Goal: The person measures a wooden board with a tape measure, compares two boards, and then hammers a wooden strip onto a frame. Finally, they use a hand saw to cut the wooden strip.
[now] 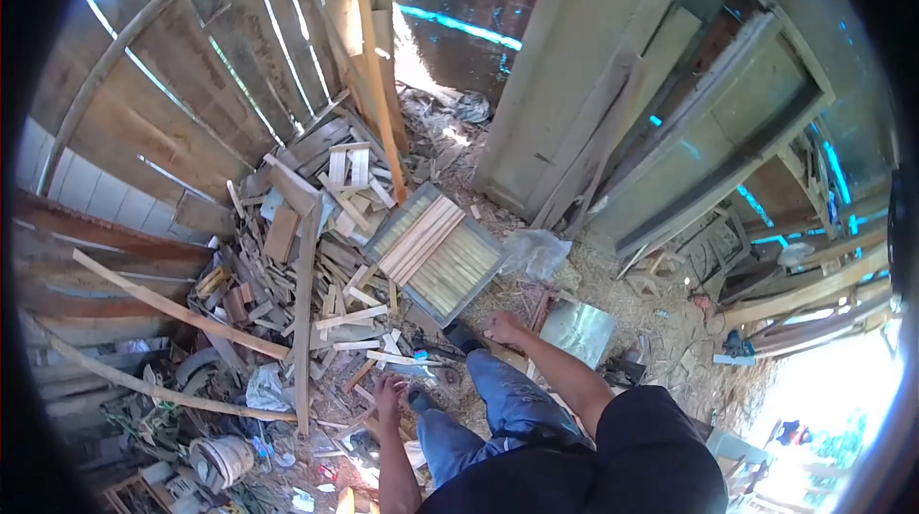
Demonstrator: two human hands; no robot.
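My left hand point(390, 395) hangs beside my left knee, its fingers apart and nothing visible in it. Further forward, my right hand point(503, 327) is curled closed beside my right shin; whatever it may hold is hidden. Just ahead of that hand lies a framed wooden panel point(474, 277) of pale slats with a grey border, tilted against the wood pile. Several loose reddish strips point(421, 238) rest across its middle. To the right of my right hand, a flat shiny sheet point(576, 330) lies on the ground.
A heap of wood offcuts point(330, 275) fills the left corner, with an upright post point(304, 313) before it. Tall boards point(565, 74) and a framed door panel point(718, 131) lean at the right. Clear plastic point(534, 256) lies near the panel. A white bucket point(222, 461) stands lower left.
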